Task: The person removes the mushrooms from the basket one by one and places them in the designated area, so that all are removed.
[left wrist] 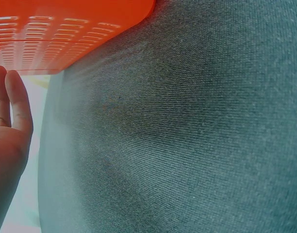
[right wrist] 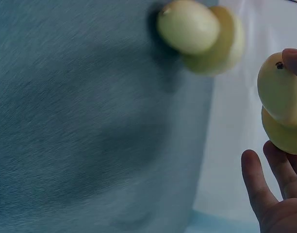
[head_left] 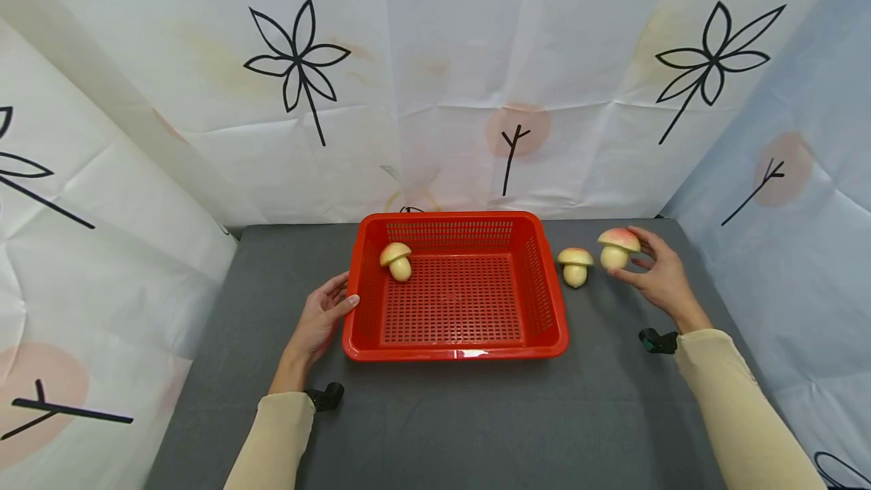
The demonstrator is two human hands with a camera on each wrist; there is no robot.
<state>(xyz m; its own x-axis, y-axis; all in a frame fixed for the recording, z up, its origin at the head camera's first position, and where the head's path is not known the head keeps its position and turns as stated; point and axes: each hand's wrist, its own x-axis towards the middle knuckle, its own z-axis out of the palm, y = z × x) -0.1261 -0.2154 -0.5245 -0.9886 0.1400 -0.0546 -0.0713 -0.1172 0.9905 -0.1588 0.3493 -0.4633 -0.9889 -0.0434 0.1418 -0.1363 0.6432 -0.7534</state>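
Note:
A red plastic basket [head_left: 452, 354] lies on the grey table, with one toy mushroom [head_left: 401, 269] inside at its upper left. My left hand [head_left: 321, 316] holds the basket's left rim, thumb over the edge and fingers against the outside; in the left wrist view, two fingers [left wrist: 20, 99] reach up to its slotted wall. To the right, my right hand [head_left: 658, 274] pinches a red-topped toy mushroom [head_left: 615, 256] between thumb and fingers. Another toy mushroom [head_left: 574, 274] stands between that hand and the basket. Both pale stems show in the right wrist view, the held mushroom [right wrist: 279, 92] partly cut off.
The grey table [head_left: 449, 429] reaches back to a white patterned cloth [head_left: 435, 82], which hangs behind and on both sides. A thin dark wire [head_left: 411, 209] pokes up behind the basket's back rim.

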